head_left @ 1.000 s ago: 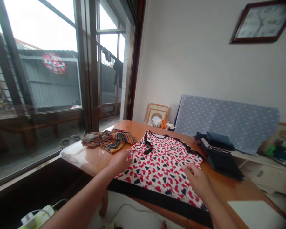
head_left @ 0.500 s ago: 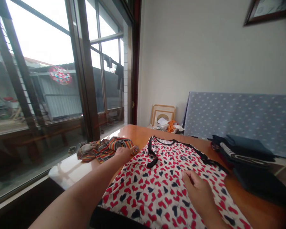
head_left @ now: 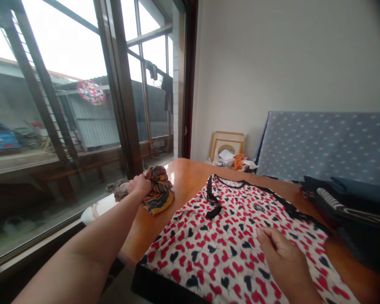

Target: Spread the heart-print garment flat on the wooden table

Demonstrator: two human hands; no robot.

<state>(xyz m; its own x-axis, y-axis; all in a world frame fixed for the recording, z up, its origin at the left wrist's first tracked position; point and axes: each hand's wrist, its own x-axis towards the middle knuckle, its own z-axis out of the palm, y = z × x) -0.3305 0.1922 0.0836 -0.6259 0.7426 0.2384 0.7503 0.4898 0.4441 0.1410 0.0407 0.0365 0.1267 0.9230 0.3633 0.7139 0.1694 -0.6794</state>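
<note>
- The left hand (head_left: 139, 185) is clenched around the top of a striped cloth (head_left: 160, 196), gathering it into a tight bunch that stands up off the table.
- The cloth is multicoloured, with orange, navy and yellow stripes. A greyish end of it trails on the table to the left of the grip.
- The right hand (head_left: 283, 259) lies open on a shirt (head_left: 228, 249), its fingers (head_left: 262, 234) lightly curled and pressing on the fabric without pinching any of it.
- The shirt lies flat on a wooden table (head_left: 190, 179), just right of the left hand's grip and directly under the right hand. It is white with red and navy hearts, and has black trim at the neck.
- A black strap (head_left: 213, 198) lies across the shirt near the collar, ahead of and to the left of the right hand.
- A black band (head_left: 164, 289) runs along the shirt's near edge, below and left of the right hand.
- Beyond the shirt, to the right of the right hand, sits a stack of dark folded clothes (head_left: 345, 211). The shirt lies between that hand and the stack.
- Behind the stack leans a blue dotted board (head_left: 326, 143).
- Far ahead of both hands, picture frames (head_left: 227, 147) lean by the wall, beside an orange scrap (head_left: 239, 161).
- Left of the left hand is a window (head_left: 60, 84).
</note>
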